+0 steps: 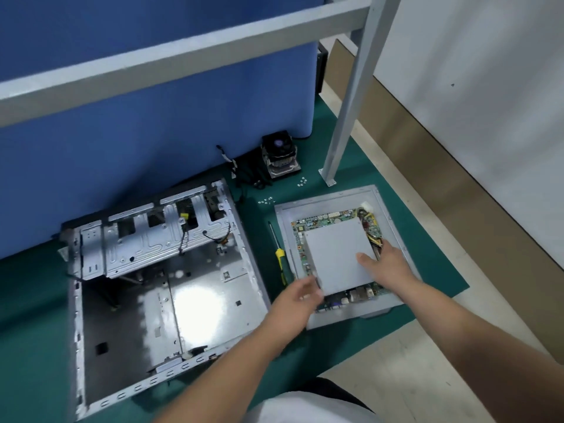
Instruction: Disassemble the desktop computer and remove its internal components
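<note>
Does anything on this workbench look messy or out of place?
Mostly tidy. Small silver screws lie loose in two clusters on the green mat, easy to lose. The yellow-handled screwdriver lies flat beside the grey side panel.

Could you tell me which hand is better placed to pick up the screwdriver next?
Left. The screwdriver lies on the mat just left of the side panel, close to the left hand. The right hand rests on the grey box, farther off, and would have to cross over.
</note>
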`<action>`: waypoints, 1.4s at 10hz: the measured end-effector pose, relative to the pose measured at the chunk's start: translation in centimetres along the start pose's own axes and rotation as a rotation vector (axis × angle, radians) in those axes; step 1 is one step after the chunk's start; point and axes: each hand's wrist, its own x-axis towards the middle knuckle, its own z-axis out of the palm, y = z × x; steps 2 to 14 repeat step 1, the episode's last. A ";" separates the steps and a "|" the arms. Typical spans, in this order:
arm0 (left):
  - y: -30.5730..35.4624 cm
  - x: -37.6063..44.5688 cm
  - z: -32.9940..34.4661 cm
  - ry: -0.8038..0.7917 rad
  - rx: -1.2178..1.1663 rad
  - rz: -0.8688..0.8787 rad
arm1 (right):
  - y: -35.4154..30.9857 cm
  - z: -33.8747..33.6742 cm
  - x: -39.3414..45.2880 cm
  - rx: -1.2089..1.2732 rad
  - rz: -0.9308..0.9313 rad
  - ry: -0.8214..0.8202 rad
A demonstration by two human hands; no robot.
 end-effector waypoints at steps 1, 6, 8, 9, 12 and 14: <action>-1.8 -3.9 -2.1 -0.105 0.021 0.046 | -1.4 0.1 -1.4 -0.110 -0.067 0.042; -1.8 -3.9 -2.1 -0.105 0.021 0.046 | -1.4 0.1 -1.4 -0.110 -0.067 0.042; -1.8 -3.9 -2.1 -0.105 0.021 0.046 | -1.4 0.1 -1.4 -0.110 -0.067 0.042; -1.8 -3.9 -2.1 -0.105 0.021 0.046 | -1.4 0.1 -1.4 -0.110 -0.067 0.042; -1.8 -3.9 -2.1 -0.105 0.021 0.046 | -1.4 0.1 -1.4 -0.110 -0.067 0.042; -1.8 -3.9 -2.1 -0.105 0.021 0.046 | -1.4 0.1 -1.4 -0.110 -0.067 0.042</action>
